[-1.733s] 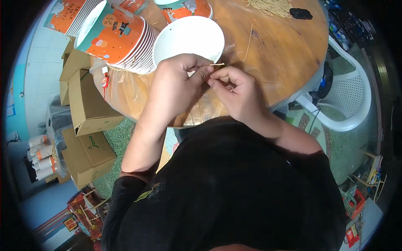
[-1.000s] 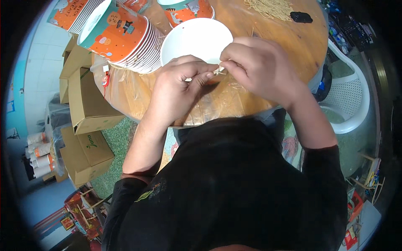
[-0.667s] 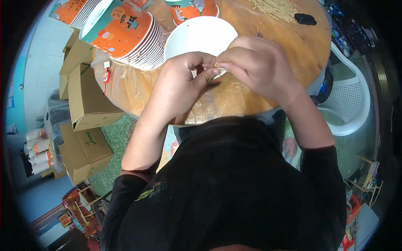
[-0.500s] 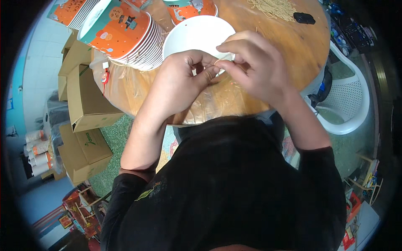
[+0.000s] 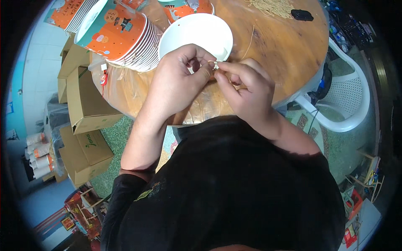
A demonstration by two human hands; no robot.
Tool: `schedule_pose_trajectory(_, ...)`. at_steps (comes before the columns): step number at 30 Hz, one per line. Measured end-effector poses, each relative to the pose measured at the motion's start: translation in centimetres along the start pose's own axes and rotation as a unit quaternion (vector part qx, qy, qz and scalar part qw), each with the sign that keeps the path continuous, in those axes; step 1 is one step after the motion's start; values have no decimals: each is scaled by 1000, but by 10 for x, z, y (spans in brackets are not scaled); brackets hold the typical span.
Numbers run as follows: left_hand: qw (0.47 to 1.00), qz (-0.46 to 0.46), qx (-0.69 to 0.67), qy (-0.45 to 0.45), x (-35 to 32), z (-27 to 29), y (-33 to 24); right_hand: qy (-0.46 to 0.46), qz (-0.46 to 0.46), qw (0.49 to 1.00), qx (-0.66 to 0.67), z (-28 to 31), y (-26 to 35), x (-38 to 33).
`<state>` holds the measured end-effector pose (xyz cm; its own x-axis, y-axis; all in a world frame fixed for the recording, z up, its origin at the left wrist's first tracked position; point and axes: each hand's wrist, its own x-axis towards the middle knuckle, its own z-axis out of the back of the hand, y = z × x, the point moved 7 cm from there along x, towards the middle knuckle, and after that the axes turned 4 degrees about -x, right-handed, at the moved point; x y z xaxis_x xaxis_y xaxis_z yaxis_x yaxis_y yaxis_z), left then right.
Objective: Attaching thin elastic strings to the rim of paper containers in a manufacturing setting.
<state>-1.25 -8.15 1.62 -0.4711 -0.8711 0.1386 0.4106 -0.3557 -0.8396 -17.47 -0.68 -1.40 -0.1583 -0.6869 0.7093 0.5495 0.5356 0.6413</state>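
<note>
A round white bucket [image 5: 197, 31] stands on the table in front of me, its pale inside showing. At its near rim, my left hand [image 5: 178, 79] pinches a short bit of thin tan cord [image 5: 212, 62] between thumb and forefinger. My right hand [image 5: 251, 85] meets it there, thumb and fingertips closed on the same cord. Most of the cord is hidden by my fingers, and whether it is knotted I cannot tell. One loose tan strand [image 5: 251, 41] lies on the wood beyond my right hand.
Nested orange-and-teal printed buckets [image 5: 121, 33] lean at the left, with another printed bucket [image 5: 186, 8] behind. A heap of tan cords [image 5: 274, 6] and a small black object [image 5: 302, 15] lie far right. Cardboard boxes [image 5: 90, 100] stand left of the table, a white plastic chair [image 5: 345, 92] right.
My right hand has come down and nearer me, its fingertips drawing together at the cord. The left hand stays nearly in place. The loose strand on the table now shows fully.
</note>
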Motion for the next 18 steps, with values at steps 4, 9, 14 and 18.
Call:
schedule_pose_trajectory(4,1000,1,-10,0,-1,-1,2,4,-17,1000,-4,-4,-2,0)
schedule_pose_trajectory(9,999,-8,-38,-3,-3,0,1,45,-81,995,32,-7,-6,5)
schedule_pose_trajectory(14,999,-39,-19,-14,-3,-3,-4,64,-187,974,111,-17,-21,-4)
schedule_pose_trajectory(18,993,-104,3,-53,-7,-3,-6,65,-271,922,269,-23,-29,-9)
